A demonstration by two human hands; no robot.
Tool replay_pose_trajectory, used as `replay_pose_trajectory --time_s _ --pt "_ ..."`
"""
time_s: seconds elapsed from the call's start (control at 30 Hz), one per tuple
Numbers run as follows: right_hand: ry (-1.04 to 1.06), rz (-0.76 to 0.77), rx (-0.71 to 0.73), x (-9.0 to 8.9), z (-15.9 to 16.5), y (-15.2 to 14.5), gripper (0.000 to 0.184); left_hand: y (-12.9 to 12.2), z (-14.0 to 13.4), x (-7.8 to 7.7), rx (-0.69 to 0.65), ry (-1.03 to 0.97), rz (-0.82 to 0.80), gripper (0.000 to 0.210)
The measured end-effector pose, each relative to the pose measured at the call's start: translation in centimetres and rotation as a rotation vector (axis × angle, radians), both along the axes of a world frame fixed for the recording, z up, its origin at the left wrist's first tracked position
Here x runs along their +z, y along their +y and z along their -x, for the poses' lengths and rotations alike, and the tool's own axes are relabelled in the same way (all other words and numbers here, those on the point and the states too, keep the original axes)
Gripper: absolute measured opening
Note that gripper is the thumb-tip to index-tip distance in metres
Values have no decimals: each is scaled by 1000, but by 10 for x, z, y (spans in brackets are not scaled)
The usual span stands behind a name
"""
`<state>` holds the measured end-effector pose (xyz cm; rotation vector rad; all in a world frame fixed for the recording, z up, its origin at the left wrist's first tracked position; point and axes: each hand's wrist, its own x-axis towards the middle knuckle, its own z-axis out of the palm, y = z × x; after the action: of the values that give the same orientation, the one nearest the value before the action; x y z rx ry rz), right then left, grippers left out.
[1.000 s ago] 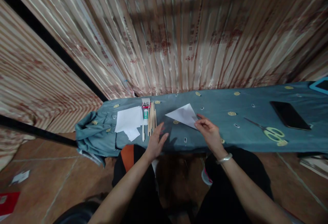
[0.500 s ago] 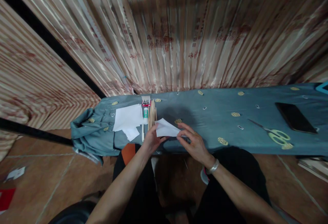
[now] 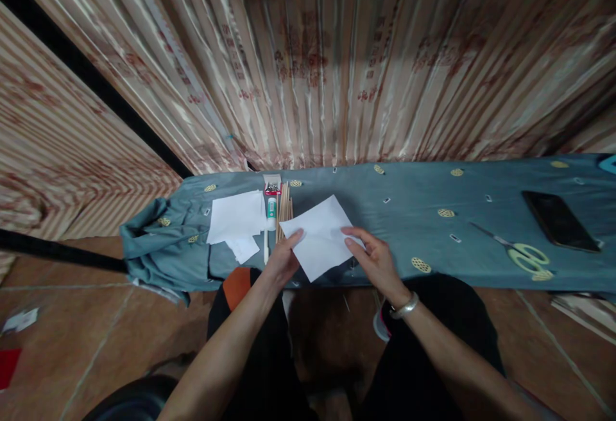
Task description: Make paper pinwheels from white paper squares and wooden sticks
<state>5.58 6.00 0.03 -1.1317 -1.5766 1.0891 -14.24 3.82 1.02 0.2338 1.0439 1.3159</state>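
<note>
A square white sheet of paper (image 3: 321,236) is spread out flat in front of me, turned so that one corner points up and one down. My left hand (image 3: 283,257) pinches its left side, thumb on top and fingers hidden beneath. On the other side my right hand (image 3: 375,257) grips the right edge between thumb and fingers. Left of the sheet lie a bundle of thin wooden sticks (image 3: 285,209), a green-and-white glue stick (image 3: 271,214) and a white pen-like stick (image 3: 266,246).
More white paper (image 3: 237,217) lies to the left, with a small cut piece (image 3: 243,248) by it. Behind the glue stick is an open red box (image 3: 272,187) of small metal pieces. Scissors (image 3: 517,251) and a black phone (image 3: 561,221) rest on the cloth-covered bench (image 3: 409,209) at right.
The paper was folded into a narrow triangular shape and is now opened out into a full square. Both hands keep hold of it, and the view has shifted slightly.
</note>
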Motion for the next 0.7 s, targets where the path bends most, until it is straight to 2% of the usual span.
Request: replay_pose_trajectory --time_s 0.17,0.43,0.57,0.63,0.7 --pt "159 165 -25 -3 -4 10 37 0 -4 3 48 62 12 23" --pt "190 206 -17 -8 -5 14 39 -1 -7 0 99 155 11 34" --pt "167 140 -31 -5 -13 17 40 -2 -4 1 129 200 35 30" --pt "98 58 -106 1 -30 23 40 -2 -2 3 124 215 29 27" --pt "-46 -37 -223 8 -60 31 38 -2 0 5 127 236 30 26"
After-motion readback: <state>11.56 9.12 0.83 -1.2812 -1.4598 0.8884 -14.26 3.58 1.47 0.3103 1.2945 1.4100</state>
